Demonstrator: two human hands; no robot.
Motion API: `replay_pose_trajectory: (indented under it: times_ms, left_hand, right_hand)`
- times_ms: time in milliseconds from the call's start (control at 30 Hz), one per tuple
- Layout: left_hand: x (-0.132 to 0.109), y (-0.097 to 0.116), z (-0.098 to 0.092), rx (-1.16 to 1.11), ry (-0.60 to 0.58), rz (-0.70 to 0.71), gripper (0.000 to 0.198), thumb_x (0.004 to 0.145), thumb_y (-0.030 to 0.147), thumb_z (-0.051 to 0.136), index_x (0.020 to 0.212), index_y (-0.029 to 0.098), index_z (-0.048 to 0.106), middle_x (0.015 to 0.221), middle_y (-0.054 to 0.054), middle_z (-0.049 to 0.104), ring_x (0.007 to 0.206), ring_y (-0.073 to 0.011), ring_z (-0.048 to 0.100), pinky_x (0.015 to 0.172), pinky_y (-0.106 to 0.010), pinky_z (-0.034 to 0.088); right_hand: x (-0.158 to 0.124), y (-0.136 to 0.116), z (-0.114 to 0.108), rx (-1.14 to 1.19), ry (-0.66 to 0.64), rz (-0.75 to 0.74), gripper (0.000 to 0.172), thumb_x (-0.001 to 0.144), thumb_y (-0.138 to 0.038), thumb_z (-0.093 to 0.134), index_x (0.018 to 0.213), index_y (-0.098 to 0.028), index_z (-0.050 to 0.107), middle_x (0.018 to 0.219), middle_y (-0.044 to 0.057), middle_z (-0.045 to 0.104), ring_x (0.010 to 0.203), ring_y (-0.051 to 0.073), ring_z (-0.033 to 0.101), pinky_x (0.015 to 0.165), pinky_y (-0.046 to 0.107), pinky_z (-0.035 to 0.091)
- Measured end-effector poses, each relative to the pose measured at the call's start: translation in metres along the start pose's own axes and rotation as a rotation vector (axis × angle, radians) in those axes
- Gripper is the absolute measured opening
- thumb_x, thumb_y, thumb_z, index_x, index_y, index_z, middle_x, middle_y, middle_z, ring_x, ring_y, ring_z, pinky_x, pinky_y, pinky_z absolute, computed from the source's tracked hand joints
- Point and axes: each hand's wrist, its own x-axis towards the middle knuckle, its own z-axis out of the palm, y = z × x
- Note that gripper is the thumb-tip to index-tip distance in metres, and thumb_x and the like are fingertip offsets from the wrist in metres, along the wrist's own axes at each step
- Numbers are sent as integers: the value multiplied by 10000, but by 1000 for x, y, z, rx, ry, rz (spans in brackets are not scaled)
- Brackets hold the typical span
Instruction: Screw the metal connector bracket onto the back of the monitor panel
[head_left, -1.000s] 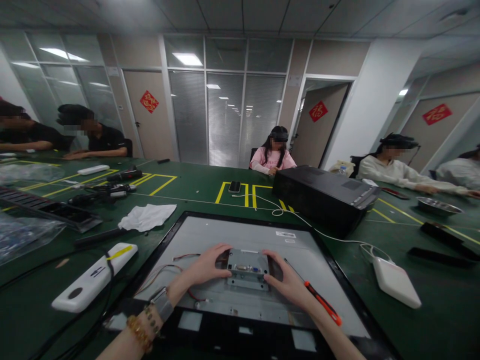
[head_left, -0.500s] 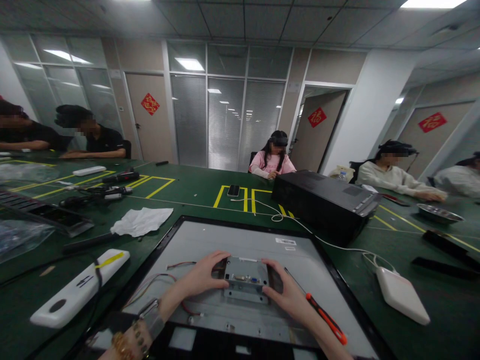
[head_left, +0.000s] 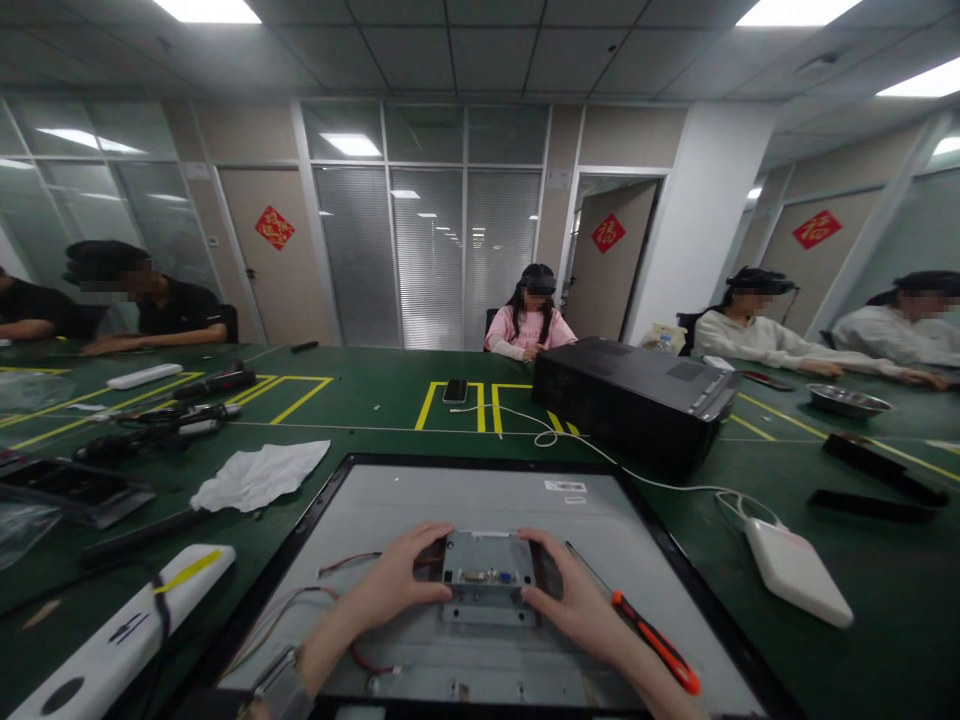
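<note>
A grey metal port box (head_left: pixel 487 548) with a blue VGA socket (head_left: pixel 507 578) is clasped at its two ends — by the left hand (head_left: pixel 409 572) and the right hand (head_left: pixel 571 582). It is held at the middle of a display panel's back (head_left: pixel 487 490); whether it is rested there cannot be told. An orange-and-black screwdriver (head_left: pixel 656 643) is laid beside the right hand.

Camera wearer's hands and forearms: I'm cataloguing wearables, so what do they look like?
The left hand is gloveless, with a grey, shiny-edged band, seemingly a watch, at the wrist. The right hand is gloveless too; no sleeve or wristwear shows on the right forearm.
</note>
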Motion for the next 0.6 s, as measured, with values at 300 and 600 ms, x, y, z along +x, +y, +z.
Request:
replay_pose_trajectory:
  times_ms: [300, 600]
  left_hand:
    - [-1, 0, 0, -12, 10, -3, 733, 690, 268, 769, 1376, 270, 510, 1462, -73, 479, 1348, -283, 426, 1160, -444, 273]
    - [1, -7, 3, -27, 22, 38, 708, 698, 267, 758, 1361, 242, 511, 1431, -80, 502, 1312, -266, 463, 1140, -401, 317]
  right_hand:
    - [1, 4, 0, -33, 1, 0, 532, 742, -254, 611, 1266, -193, 546, 1338, 139, 590, 1274, 303, 509, 1107, 480, 338]
    - [-1, -1, -1, -36, -17, -21, 504, 788, -337, 604, 1261, -173, 539, 1328, 153, 587, 1262, 305, 510, 1091, 479, 349]
